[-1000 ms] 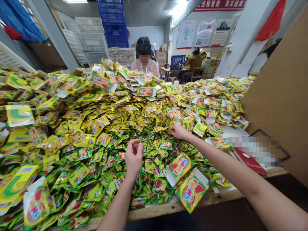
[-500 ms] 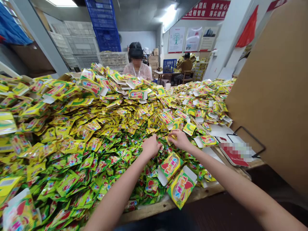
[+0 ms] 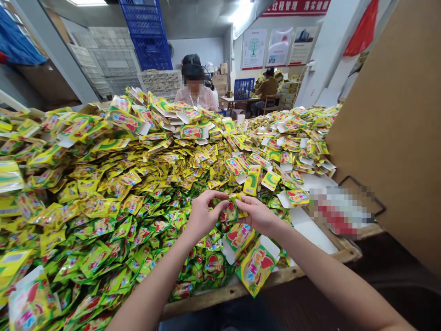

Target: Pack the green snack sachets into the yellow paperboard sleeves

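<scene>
A loose heap of foil sachets (image 3: 103,193) spreads in from the left behind the wooden table edge (image 3: 227,292). Above that edge, the left hand (image 3: 206,214) curls its fingers around a small green-and-red sachet (image 3: 230,210), and the right hand (image 3: 257,214) pinches its other side, fingertips closed on it. Further right, a card-backed yellow packet (image 3: 257,265) overhangs the edge; a careless forearm could knock it off, and the foil could slip from the fingers.

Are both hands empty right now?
No, the left hand and right hand are holding a green-and-yellow sachet between them.
</scene>
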The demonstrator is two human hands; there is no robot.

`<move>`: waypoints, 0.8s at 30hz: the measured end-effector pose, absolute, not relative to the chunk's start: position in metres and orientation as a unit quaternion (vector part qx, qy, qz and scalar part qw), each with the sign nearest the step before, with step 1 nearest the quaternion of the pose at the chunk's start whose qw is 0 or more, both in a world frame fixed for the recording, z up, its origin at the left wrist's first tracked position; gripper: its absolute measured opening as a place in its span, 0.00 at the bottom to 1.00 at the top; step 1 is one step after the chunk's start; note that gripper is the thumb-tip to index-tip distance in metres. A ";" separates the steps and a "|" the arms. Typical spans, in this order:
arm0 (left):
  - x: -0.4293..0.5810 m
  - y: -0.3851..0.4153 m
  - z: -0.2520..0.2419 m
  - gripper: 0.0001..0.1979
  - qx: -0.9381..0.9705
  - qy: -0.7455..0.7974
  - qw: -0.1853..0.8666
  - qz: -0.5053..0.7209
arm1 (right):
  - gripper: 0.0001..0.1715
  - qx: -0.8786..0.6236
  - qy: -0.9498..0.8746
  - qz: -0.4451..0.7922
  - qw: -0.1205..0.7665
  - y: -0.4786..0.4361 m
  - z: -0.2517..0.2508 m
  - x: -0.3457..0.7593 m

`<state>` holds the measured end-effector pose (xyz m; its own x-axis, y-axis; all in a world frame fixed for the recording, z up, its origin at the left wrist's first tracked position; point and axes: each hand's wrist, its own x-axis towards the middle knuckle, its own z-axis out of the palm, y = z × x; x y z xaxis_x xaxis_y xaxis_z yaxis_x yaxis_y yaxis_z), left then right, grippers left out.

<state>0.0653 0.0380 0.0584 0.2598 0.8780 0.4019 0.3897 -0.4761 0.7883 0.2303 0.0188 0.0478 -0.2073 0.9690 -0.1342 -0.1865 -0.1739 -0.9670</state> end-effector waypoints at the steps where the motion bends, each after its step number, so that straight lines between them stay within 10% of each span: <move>1: 0.069 0.036 0.056 0.06 0.742 0.428 0.276 0.436 | 0.26 -0.415 -0.427 0.650 0.472 0.015 0.048 0.229; 9: 0.117 0.095 0.062 0.13 0.909 0.378 0.074 0.161 | 0.23 -0.487 -0.378 0.573 0.541 -0.027 0.032 0.275; 24: 0.146 0.175 0.073 0.12 0.860 0.493 -0.111 0.074 | 0.21 -0.559 -0.358 0.464 0.587 -0.077 0.028 0.310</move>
